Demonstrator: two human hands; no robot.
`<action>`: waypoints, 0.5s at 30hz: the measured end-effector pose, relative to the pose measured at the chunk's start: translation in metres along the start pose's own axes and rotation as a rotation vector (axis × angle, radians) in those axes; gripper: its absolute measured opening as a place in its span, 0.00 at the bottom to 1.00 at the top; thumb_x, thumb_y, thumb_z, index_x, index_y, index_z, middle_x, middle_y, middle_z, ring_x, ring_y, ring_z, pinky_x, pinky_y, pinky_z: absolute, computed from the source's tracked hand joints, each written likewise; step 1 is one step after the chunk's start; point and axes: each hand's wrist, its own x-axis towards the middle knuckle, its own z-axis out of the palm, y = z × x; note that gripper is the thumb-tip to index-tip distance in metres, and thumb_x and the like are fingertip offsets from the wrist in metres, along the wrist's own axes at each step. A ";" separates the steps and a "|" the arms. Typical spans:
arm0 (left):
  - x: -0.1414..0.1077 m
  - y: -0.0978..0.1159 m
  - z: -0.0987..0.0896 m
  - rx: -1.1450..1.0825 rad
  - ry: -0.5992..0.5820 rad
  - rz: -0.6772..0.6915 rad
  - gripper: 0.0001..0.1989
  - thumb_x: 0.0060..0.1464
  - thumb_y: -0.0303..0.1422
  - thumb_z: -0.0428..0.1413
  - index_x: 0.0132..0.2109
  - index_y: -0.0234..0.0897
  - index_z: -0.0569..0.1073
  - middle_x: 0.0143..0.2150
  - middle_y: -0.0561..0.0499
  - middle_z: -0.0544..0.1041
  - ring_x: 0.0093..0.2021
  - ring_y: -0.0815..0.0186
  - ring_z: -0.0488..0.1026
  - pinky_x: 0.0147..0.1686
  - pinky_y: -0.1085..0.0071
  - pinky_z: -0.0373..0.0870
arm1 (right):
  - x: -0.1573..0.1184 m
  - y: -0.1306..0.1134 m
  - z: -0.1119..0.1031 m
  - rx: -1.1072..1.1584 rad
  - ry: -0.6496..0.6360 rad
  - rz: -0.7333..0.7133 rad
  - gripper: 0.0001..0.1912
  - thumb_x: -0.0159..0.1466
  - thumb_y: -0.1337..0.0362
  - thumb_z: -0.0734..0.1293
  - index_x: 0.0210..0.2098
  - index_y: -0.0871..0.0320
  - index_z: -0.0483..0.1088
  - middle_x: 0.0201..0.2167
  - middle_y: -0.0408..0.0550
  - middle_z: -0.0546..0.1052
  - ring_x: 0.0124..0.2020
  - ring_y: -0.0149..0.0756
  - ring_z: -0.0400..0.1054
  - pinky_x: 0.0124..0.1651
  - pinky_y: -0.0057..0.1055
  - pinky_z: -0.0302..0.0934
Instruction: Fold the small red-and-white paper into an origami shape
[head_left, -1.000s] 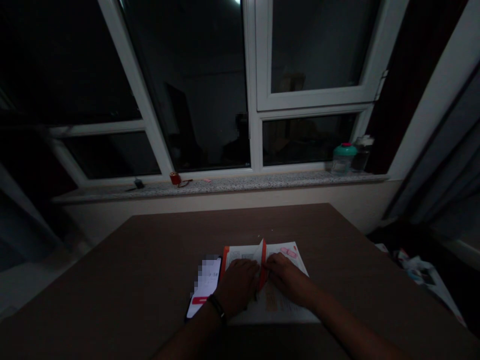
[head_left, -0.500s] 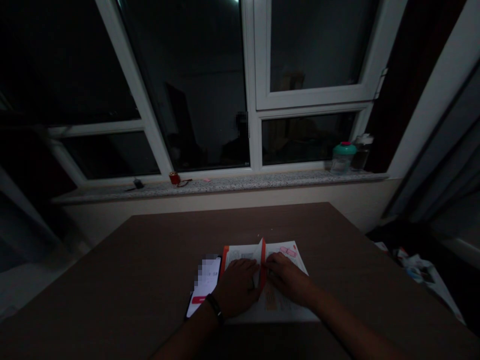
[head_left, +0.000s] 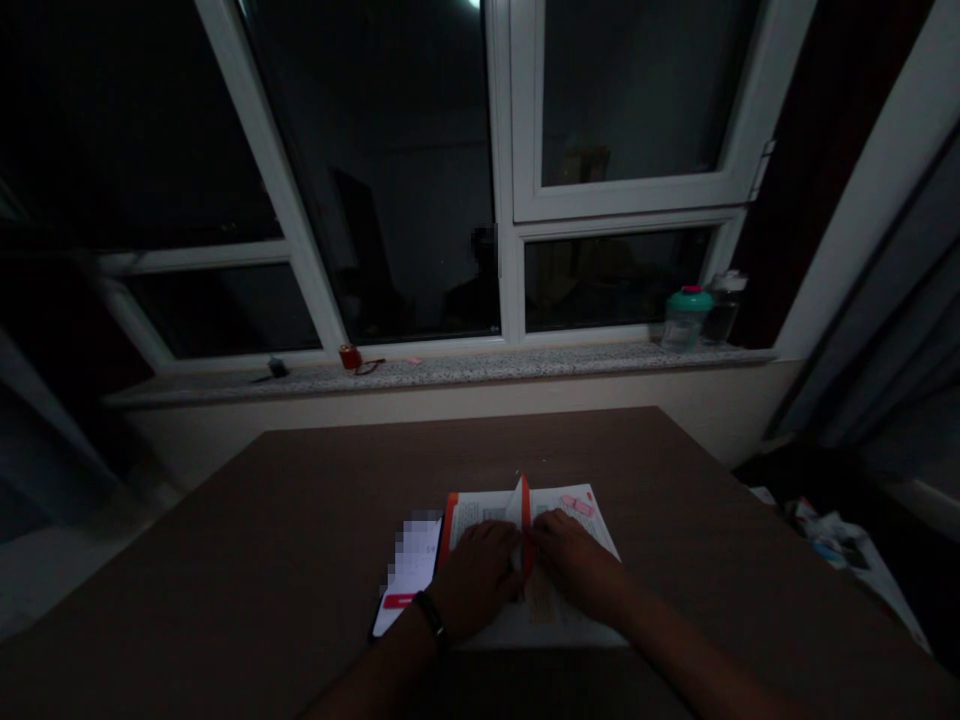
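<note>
An open book [head_left: 559, 625] with printed pages and orange edging lies near the front of the brown table. One page [head_left: 523, 500] with an orange edge stands up from its middle. My left hand [head_left: 480, 575], a dark band on its wrist, rests over the left side of the book, its bent fingers and thumb closed at the raised page. From the right, my right hand [head_left: 577, 565] pinches the same page low down, fingertips pressed together. Just left of the book lies a phone [head_left: 409, 575] with a lit screen, partly pixelated.
Brown table [head_left: 337, 490] reaches to a wall below a granite windowsill [head_left: 465, 370]. On the sill stand a red small container [head_left: 349, 357], a dark small object [head_left: 277, 367], a teal-lidded bottle [head_left: 686, 315] and a clear bottle [head_left: 724, 305]. Crumpled bags [head_left: 847, 555] lie right of the table.
My right hand has shifted slightly down and left, closer to the raised page and my left hand. The page stands a little more upright; the phone stays put.
</note>
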 end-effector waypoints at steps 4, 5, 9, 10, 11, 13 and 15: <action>-0.001 -0.003 0.002 -0.007 0.023 0.011 0.17 0.64 0.31 0.51 0.59 0.39 0.64 0.59 0.45 0.68 0.58 0.54 0.65 0.58 0.56 0.60 | -0.002 0.004 0.007 -0.020 -0.015 0.009 0.18 0.64 0.74 0.60 0.52 0.58 0.69 0.46 0.53 0.72 0.50 0.44 0.62 0.55 0.39 0.59; -0.001 -0.003 0.002 -0.006 0.025 0.010 0.18 0.64 0.31 0.51 0.60 0.39 0.64 0.60 0.45 0.68 0.58 0.54 0.65 0.58 0.55 0.60 | -0.003 0.004 0.008 -0.021 -0.021 0.011 0.19 0.64 0.74 0.60 0.53 0.58 0.68 0.47 0.53 0.73 0.50 0.44 0.62 0.55 0.39 0.59; -0.003 -0.005 0.003 0.002 0.015 -0.002 0.18 0.66 0.32 0.50 0.61 0.38 0.63 0.61 0.44 0.68 0.59 0.54 0.64 0.59 0.54 0.60 | -0.006 0.004 0.010 -0.035 -0.044 0.010 0.24 0.63 0.76 0.59 0.57 0.59 0.67 0.51 0.55 0.74 0.51 0.45 0.64 0.56 0.39 0.59; -0.003 -0.006 0.004 0.003 0.012 -0.005 0.18 0.66 0.33 0.49 0.62 0.38 0.63 0.61 0.44 0.68 0.60 0.54 0.64 0.59 0.54 0.60 | -0.006 0.003 0.009 -0.041 -0.050 0.009 0.25 0.63 0.76 0.59 0.57 0.59 0.67 0.51 0.55 0.74 0.51 0.45 0.64 0.56 0.39 0.59; -0.003 -0.007 0.006 0.004 0.014 -0.009 0.19 0.67 0.32 0.49 0.62 0.38 0.63 0.61 0.44 0.68 0.60 0.54 0.64 0.60 0.53 0.60 | -0.007 0.002 0.008 -0.045 -0.056 0.007 0.25 0.62 0.77 0.58 0.57 0.59 0.67 0.52 0.55 0.74 0.51 0.45 0.65 0.55 0.39 0.60; -0.003 -0.010 0.010 0.002 0.027 -0.011 0.19 0.66 0.31 0.48 0.63 0.38 0.63 0.62 0.44 0.68 0.60 0.54 0.64 0.60 0.54 0.59 | -0.007 -0.002 0.005 -0.046 -0.064 -0.003 0.25 0.62 0.77 0.58 0.57 0.59 0.68 0.52 0.55 0.74 0.51 0.45 0.65 0.56 0.39 0.59; -0.002 -0.014 0.014 -0.014 0.056 -0.015 0.20 0.64 0.28 0.49 0.62 0.38 0.63 0.61 0.44 0.69 0.60 0.56 0.65 0.60 0.55 0.59 | -0.007 -0.004 0.000 -0.027 -0.066 -0.010 0.24 0.62 0.77 0.58 0.56 0.59 0.69 0.50 0.55 0.75 0.51 0.44 0.65 0.55 0.37 0.60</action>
